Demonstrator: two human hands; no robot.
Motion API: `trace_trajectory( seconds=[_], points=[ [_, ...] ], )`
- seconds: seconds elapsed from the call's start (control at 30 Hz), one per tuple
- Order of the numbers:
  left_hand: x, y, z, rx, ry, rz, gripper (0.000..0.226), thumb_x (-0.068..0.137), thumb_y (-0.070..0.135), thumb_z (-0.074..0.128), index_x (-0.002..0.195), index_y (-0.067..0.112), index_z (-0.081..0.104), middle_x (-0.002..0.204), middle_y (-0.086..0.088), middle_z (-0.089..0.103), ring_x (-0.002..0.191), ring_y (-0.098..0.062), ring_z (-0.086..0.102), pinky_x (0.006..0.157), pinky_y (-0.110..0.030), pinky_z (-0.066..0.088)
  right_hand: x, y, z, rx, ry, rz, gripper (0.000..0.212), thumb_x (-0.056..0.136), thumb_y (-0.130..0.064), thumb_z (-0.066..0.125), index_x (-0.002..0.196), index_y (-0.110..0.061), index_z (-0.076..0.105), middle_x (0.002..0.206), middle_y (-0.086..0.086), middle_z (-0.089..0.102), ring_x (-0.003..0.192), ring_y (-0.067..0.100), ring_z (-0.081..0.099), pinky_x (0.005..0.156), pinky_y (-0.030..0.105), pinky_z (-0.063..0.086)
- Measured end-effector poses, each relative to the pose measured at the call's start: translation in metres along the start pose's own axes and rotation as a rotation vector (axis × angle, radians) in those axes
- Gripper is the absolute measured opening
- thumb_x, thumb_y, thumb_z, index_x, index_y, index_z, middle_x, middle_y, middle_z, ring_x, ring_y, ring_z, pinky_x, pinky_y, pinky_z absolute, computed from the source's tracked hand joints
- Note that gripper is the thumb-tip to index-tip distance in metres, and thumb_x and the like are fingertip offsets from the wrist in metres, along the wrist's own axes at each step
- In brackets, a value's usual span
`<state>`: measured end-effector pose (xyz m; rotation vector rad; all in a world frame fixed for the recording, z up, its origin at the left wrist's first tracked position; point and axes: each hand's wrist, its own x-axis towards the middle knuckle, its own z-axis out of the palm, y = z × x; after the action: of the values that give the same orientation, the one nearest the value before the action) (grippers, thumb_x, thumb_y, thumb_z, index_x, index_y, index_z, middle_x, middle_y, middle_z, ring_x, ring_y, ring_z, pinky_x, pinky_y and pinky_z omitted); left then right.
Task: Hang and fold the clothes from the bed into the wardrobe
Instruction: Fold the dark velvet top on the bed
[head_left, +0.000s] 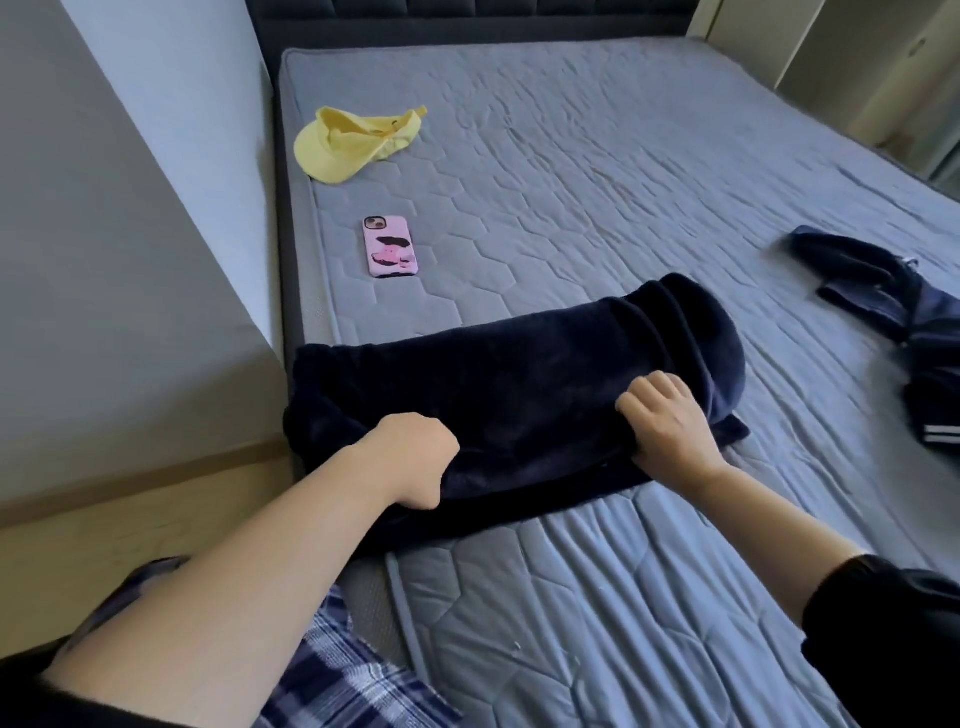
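My left hand (410, 457) and right hand (670, 426) both clamped on folded navy fleece garment (519, 374) lying on bed (623, 182); yellow cap (343, 143), pink phone (390, 247) beyond.

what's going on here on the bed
A person is folding a dark navy fleece garment on the mattress. The left hand and the right hand both grip its near side, fingers curled into the fabric, and it lies partly folded by the mattress's left edge. A yellow cap, a pink phone and another navy garment lie apart on the mattress, untouched.
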<state>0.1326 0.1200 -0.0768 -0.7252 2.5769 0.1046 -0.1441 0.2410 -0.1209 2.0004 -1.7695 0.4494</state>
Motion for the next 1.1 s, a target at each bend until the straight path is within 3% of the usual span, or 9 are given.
trace_trajectory(
  seconds=[0.2, 0.27, 0.37, 0.47, 0.57, 0.67, 0.9, 0.97, 1.1],
  points=[
    [-0.005, 0.001, 0.006, -0.445, -0.154, 0.035, 0.030, 0.080, 0.036, 0.061, 0.062, 0.016, 0.049, 0.058, 0.005, 0.051, 0.052, -0.012, 0.048, 0.048, -0.023, 0.036, -0.017, -0.014, -0.008, 0.055, -0.489, 0.035, 0.023, 0.054, -0.007, 0.062, 0.077, -0.008, 0.056, 0.078, 0.005, 0.051, 0.074, 0.029, 0.050, 0.064, 0.038, 0.044],
    [0.004, -0.003, 0.001, -0.786, 0.205, -0.052, 0.028, 0.086, 0.038, 0.058, 0.068, 0.017, 0.061, 0.063, 0.007, 0.059, 0.063, -0.014, 0.060, 0.060, -0.023, 0.045, -0.006, -0.016, -0.012, 0.165, -0.548, 0.144, 0.012, 0.068, -0.018, 0.046, 0.072, -0.010, 0.055, 0.075, 0.003, 0.052, 0.078, 0.027, 0.050, 0.069, 0.037, 0.042],
    [0.034, -0.005, -0.002, -0.504, 0.775, -0.197, 0.035, 0.094, 0.026, 0.049, 0.126, 0.015, 0.057, 0.129, -0.005, 0.055, 0.121, -0.027, 0.047, 0.099, -0.040, 0.038, 0.026, -0.021, -0.010, 0.154, -0.579, 0.323, 0.042, 0.092, -0.033, 0.031, 0.055, -0.016, 0.044, 0.059, -0.005, 0.048, 0.067, 0.022, 0.050, 0.062, 0.034, 0.038],
    [0.056, 0.021, 0.014, -0.337, 0.485, -0.307, 0.062, 0.100, 0.042, 0.030, 0.153, 0.018, 0.009, 0.160, -0.006, 0.007, 0.147, -0.026, 0.005, 0.115, -0.052, 0.009, 0.058, -0.035, -0.002, 0.110, -0.447, 0.402, 0.045, 0.098, -0.033, 0.034, 0.057, -0.017, 0.045, 0.060, -0.004, 0.047, 0.066, 0.024, 0.051, 0.061, 0.036, 0.041],
    [0.071, 0.039, 0.044, -0.229, 0.384, -0.364, 0.069, 0.099, 0.051, 0.020, 0.151, 0.018, -0.010, 0.160, -0.006, -0.011, 0.147, -0.025, -0.010, 0.115, -0.054, 0.000, 0.075, -0.040, 0.013, 0.157, -0.197, 0.321, 0.032, 0.097, -0.031, 0.037, 0.098, -0.014, 0.063, 0.098, 0.004, 0.063, 0.096, 0.025, 0.056, 0.085, 0.040, 0.045],
    [0.076, 0.032, 0.052, -0.241, 0.442, -0.377, 0.069, 0.097, 0.053, 0.019, 0.152, 0.022, -0.009, 0.161, -0.004, -0.009, 0.147, -0.025, -0.009, 0.115, -0.054, 0.001, 0.072, -0.019, 0.039, 0.098, -0.544, 0.290, 0.052, 0.100, -0.044, 0.023, 0.146, -0.021, 0.034, 0.154, 0.001, 0.031, 0.143, 0.021, 0.024, 0.116, 0.048, 0.010],
    [0.085, 0.034, 0.061, -0.245, 0.414, -0.370, 0.069, 0.095, 0.055, 0.017, 0.151, 0.027, -0.012, 0.160, -0.003, -0.011, 0.147, -0.025, -0.010, 0.114, -0.057, 0.002, 0.054, 0.075, 0.063, 0.203, -0.758, 0.898, 0.060, 0.098, -0.050, 0.012, 0.149, -0.023, 0.029, 0.157, -0.003, 0.024, 0.145, 0.017, 0.016, 0.114, 0.056, -0.002],
    [0.087, 0.033, 0.058, -0.254, 0.412, -0.364, 0.068, 0.095, 0.054, 0.022, 0.152, 0.027, 0.000, 0.161, -0.003, -0.007, 0.147, -0.026, -0.009, 0.113, -0.059, 0.002, 0.056, 0.081, 0.062, 0.276, -0.709, 0.990, 0.059, 0.099, -0.049, 0.019, 0.149, -0.019, 0.029, 0.156, 0.000, 0.026, 0.143, 0.022, 0.022, 0.115, 0.054, 0.009],
    [0.088, 0.035, 0.041, -0.289, 0.576, -0.311, 0.043, 0.094, 0.044, 0.038, 0.122, 0.016, 0.053, 0.159, -0.005, 0.018, 0.147, -0.028, 0.003, 0.110, -0.065, 0.010, 0.070, 0.086, 0.061, 0.468, -0.180, 1.358, 0.051, 0.099, -0.038, 0.038, 0.140, -0.008, 0.037, 0.144, 0.012, 0.038, 0.125, 0.032, 0.046, 0.097, 0.046, 0.043]
  ],
)
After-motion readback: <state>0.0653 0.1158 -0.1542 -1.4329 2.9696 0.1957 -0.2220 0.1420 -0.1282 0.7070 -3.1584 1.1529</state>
